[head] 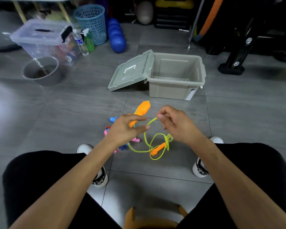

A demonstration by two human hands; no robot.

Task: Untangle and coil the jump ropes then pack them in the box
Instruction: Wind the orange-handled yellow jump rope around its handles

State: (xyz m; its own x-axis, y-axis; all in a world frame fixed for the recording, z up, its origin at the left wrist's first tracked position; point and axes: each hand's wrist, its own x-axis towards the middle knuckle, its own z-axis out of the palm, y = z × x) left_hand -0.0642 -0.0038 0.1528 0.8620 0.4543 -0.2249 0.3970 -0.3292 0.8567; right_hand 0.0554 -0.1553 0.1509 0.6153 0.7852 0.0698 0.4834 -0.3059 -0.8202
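Left hand (122, 129) grips orange handle (139, 113) (partly hidden); right hand (173, 123) pinches yellow-green rope (151, 121).

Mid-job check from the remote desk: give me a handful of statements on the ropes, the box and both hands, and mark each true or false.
1. The beige box is open and holds no rope. True.
2. The right hand pinches the yellow-green rope between its fingers. True.
3. The left hand holds a blue handle. False: it holds an orange handle; a blue handle lies on the floor behind the hand.
4. The second orange handle is already in the box. False: it lies on the floor amid loops of rope.
5. The box lid is shut. False: it leans open against the box's left side.
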